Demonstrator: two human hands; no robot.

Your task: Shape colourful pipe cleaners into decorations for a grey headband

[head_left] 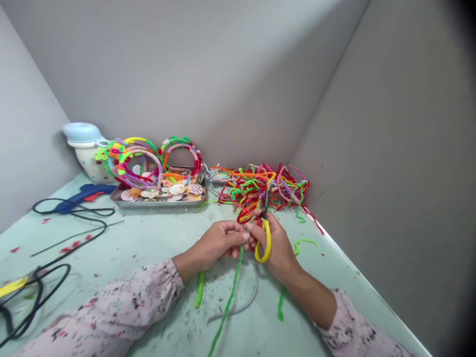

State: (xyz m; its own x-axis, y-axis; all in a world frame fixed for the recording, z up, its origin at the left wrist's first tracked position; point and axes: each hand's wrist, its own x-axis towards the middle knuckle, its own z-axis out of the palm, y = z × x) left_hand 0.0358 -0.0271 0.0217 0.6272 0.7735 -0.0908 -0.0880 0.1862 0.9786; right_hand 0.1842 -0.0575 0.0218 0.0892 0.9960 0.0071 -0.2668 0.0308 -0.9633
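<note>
My left hand (215, 243) is closed in a pinch on a green pipe cleaner (231, 293), whose long end trails down toward the near edge of the view. Close against it, my right hand (278, 250) holds scissors (268, 242) with yellow handles, the dark blades pointing away from me. The right fingertips meet the left ones at the pipe cleaner's upper end; the exact grip there is partly hidden. Below the hands, a thin grey curved band (256, 287) runs across the table. A short bright green piece (200, 290) shows beneath my left wrist.
Behind the hands lies a tangled heap of coloured pipe cleaners (253, 188). To its left, a metal tray (159, 204) holds seashells and colourful wrapped hoops (139, 168). A blue glue gun (74, 199), black cables (55, 258) and a lidded cup (87, 153) are at left.
</note>
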